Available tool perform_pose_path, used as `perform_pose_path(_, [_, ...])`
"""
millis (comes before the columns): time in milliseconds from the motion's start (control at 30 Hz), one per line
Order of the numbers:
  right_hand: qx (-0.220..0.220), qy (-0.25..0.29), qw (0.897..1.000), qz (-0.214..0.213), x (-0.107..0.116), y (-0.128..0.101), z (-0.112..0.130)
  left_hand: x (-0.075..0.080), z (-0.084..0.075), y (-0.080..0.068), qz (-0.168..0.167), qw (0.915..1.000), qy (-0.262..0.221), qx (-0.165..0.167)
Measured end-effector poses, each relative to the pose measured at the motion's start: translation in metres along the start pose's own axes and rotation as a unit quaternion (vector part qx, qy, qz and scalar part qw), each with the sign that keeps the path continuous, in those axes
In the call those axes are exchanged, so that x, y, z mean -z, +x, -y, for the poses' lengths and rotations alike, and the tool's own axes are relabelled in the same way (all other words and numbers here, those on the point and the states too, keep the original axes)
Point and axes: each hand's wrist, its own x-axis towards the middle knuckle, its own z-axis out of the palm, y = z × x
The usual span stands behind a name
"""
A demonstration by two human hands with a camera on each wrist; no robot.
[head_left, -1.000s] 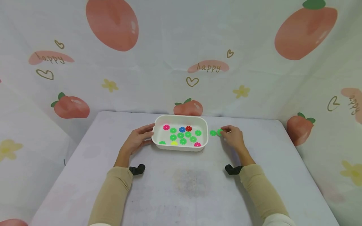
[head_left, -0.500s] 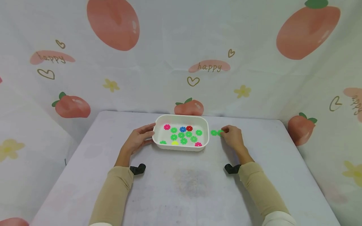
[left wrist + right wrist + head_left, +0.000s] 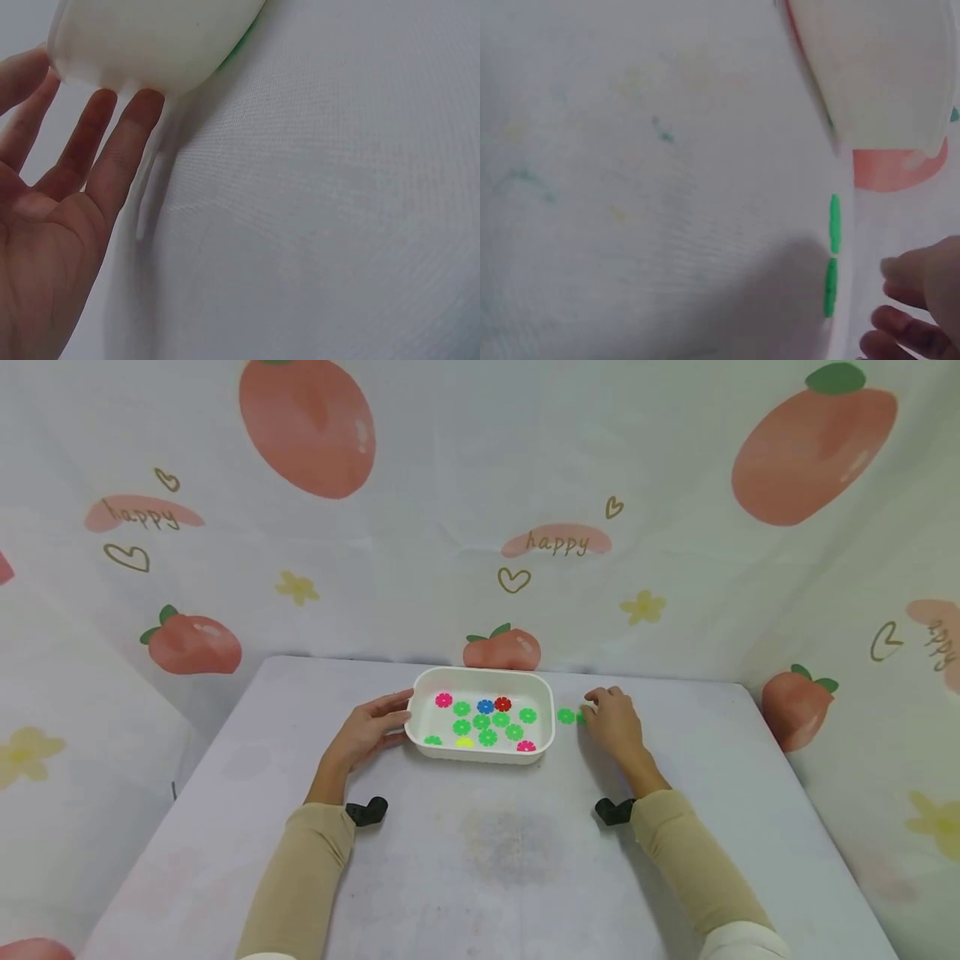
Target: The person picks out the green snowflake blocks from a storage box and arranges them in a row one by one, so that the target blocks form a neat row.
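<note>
A white rectangular plastic tray (image 3: 480, 757) sits near the table's back edge, with several flower-shaped plastic discs (image 3: 487, 737) in it, mostly green, plus pink, blue, red and yellow ones. My left hand (image 3: 365, 731) touches its left end, extended fingertips against the wall, as the left wrist view also shows. Just outside the right end, a green disc (image 3: 566, 717) lies flat on the table. Beside it is a second green disc (image 3: 830, 288), partly hidden by my right hand (image 3: 615, 722) in the head view. That hand hovers over it, fingers loosely bent, holding nothing.
The table (image 3: 510, 893) has a pale cover with a grey smudge in front of the tray. A printed cloth backdrop (image 3: 420, 527) rises right behind the table's back edge. Black wrist mounts (image 3: 367, 811) jut inward from both sleeves.
My right fingers have let go of the second green disc and lifted off it, leaving it lying beside the first. The left hand and tray stay in place.
</note>
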Motion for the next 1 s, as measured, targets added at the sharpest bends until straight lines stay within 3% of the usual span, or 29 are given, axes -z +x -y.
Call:
perform_pose_path(200, [0.035,-0.036,0.998,-0.030,0.009,-0.002,0.011,0.000,0.002,0.000,-0.006,1.0000,-0.004,0.003])
perform_pose_path(400, [0.023,-0.068,0.997,-0.009,0.018,-0.002,0.021,-0.001,0.001,0.000,-0.005,1.0000,-0.003,0.002])
perform_pose_path(667, [0.042,-0.112,0.993,0.019,0.023,-0.001,0.032,-0.001,0.002,0.000,-0.003,1.0000,-0.007,0.002])
perform_pose_path(1000, [0.068,-0.119,0.989,0.051,0.021,-0.004,0.050,-0.002,-0.001,-0.001,-0.005,1.0000,0.004,0.002])
